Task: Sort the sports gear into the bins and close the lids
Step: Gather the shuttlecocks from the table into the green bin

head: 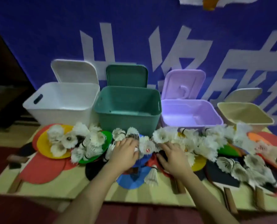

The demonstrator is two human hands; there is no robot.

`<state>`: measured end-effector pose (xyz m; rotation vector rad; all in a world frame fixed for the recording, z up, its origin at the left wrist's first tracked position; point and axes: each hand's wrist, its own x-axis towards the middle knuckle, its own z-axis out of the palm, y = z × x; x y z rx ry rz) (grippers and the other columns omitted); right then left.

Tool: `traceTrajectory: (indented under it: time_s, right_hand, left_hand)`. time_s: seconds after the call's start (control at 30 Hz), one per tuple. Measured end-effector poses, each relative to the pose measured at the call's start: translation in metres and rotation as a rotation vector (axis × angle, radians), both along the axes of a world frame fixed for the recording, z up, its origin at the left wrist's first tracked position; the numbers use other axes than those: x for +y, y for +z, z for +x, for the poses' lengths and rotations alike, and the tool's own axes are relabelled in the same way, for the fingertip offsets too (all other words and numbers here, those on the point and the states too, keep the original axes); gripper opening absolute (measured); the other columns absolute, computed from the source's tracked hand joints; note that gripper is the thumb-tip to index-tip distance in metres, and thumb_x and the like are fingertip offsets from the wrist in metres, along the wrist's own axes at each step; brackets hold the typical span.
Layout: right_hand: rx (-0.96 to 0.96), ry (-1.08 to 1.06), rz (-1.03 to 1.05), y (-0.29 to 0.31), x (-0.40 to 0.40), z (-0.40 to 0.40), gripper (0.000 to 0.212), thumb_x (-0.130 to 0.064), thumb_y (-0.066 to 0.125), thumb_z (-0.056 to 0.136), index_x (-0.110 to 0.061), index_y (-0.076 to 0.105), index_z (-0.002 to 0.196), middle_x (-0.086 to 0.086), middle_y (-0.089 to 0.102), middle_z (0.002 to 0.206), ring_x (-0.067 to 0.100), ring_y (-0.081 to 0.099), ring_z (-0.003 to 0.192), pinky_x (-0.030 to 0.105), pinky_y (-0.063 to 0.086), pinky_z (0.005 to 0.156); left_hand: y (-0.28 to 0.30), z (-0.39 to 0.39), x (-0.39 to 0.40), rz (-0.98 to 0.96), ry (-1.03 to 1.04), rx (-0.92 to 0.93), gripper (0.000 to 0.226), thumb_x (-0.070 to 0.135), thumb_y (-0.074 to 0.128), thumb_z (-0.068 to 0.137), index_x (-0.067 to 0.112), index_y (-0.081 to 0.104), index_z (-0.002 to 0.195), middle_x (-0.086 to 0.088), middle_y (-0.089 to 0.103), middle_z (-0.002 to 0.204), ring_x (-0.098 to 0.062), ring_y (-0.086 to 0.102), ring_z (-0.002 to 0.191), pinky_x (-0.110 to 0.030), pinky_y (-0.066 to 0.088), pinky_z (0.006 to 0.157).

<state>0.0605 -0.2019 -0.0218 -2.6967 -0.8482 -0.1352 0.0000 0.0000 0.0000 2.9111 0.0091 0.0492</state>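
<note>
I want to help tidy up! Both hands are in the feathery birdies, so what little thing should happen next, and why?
Probably lift a few shuttlecocks into the green bin. Both the left hand and right hand already rest on them, and that bin sits open just behind.
</note>
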Motion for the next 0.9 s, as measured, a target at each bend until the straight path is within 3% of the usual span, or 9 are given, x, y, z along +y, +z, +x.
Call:
traceTrajectory:
  time_s: [0.1, 0.2, 0.37, 0.43, 0.57, 0.67, 0.9]
  right_hand:
    - [0.040, 0.041, -0.034, -0.007, 0.012, 0.009, 0.047, -0.038, 0.054, 0.088, -0.022, 0.051, 0.132, 0.000, 0.055, 0.120, 0.026, 0.049, 0.112, 0.038, 0.037, 0.091]
    - [0.054, 0.077, -0.078, -0.017, 0.029, 0.015, 0.044, -0.029, 0.064, 0.081, -0.022, 0.058, 0.124, 0.002, 0.054, 0.124, 0.028, 0.044, 0.117, 0.038, 0.027, 0.097]
    - [-0.067, 0.037, -0.073, -0.037, 0.046, 0.029, 0.012, -0.017, 0.078, 0.067, -0.018, 0.068, 0.075, 0.004, 0.061, 0.099, 0.031, 0.056, 0.090, 0.037, 0.024, 0.081]
    - [-0.117, 0.026, -0.018, -0.041, 0.046, 0.035, 0.006, -0.019, 0.073, 0.073, -0.018, 0.067, 0.073, 0.004, 0.061, 0.097, 0.030, 0.056, 0.087, 0.036, 0.024, 0.079]
    - [-0.089, 0.012, 0.165, -0.034, 0.037, 0.041, 0.021, -0.028, 0.045, 0.082, -0.018, 0.062, 0.079, 0.004, 0.059, 0.102, 0.029, 0.053, 0.093, 0.033, 0.022, 0.080]
    - [-0.105, 0.046, 0.228, -0.026, 0.032, 0.042, 0.019, -0.027, 0.044, 0.085, -0.016, 0.059, 0.082, 0.004, 0.058, 0.106, 0.026, 0.051, 0.097, 0.029, 0.020, 0.083]
    - [-0.174, 0.121, 0.424, 0.013, 0.036, 0.061, 0.018, -0.025, 0.046, 0.088, -0.012, 0.059, 0.087, 0.001, 0.058, 0.102, 0.019, 0.051, 0.093, 0.025, 0.022, 0.080]
  left_hand:
    - [-0.012, 0.008, 0.006, -0.007, 0.012, 0.000, 0.051, 0.038, 0.040, 0.093, 0.021, 0.034, 0.141, 0.003, 0.036, 0.143, -0.019, 0.029, 0.132, -0.033, 0.023, 0.104]
    - [-0.025, 0.016, 0.007, -0.018, 0.032, 0.062, 0.057, 0.041, 0.047, 0.092, 0.023, 0.029, 0.144, 0.002, 0.029, 0.148, -0.019, 0.024, 0.135, -0.035, 0.019, 0.107]
    - [-0.038, 0.041, 0.016, -0.127, 0.127, 0.151, 0.089, 0.051, 0.058, 0.082, 0.023, 0.008, 0.149, 0.003, 0.000, 0.158, -0.024, 0.011, 0.142, -0.044, 0.014, 0.112]
    - [-0.041, 0.048, 0.020, -0.097, 0.088, 0.203, 0.102, 0.058, 0.063, 0.075, 0.023, 0.002, 0.149, 0.002, -0.004, 0.158, -0.022, 0.006, 0.143, -0.044, 0.010, 0.113]
    - [-0.041, 0.059, 0.025, -0.016, 0.014, 0.242, 0.112, 0.060, 0.069, 0.068, 0.021, 0.004, 0.150, -0.001, 0.005, 0.157, -0.021, 0.009, 0.143, -0.042, 0.007, 0.113]
    - [-0.042, 0.061, 0.024, 0.012, 0.024, 0.177, 0.099, 0.051, 0.070, 0.071, 0.017, 0.016, 0.147, -0.006, 0.022, 0.148, -0.025, 0.023, 0.135, -0.040, 0.015, 0.110]
    - [-0.015, 0.048, 0.023, 0.015, 0.063, -0.130, 0.090, 0.053, 0.063, 0.074, 0.017, 0.022, 0.146, -0.005, 0.028, 0.143, -0.024, 0.025, 0.130, -0.037, 0.019, 0.106]
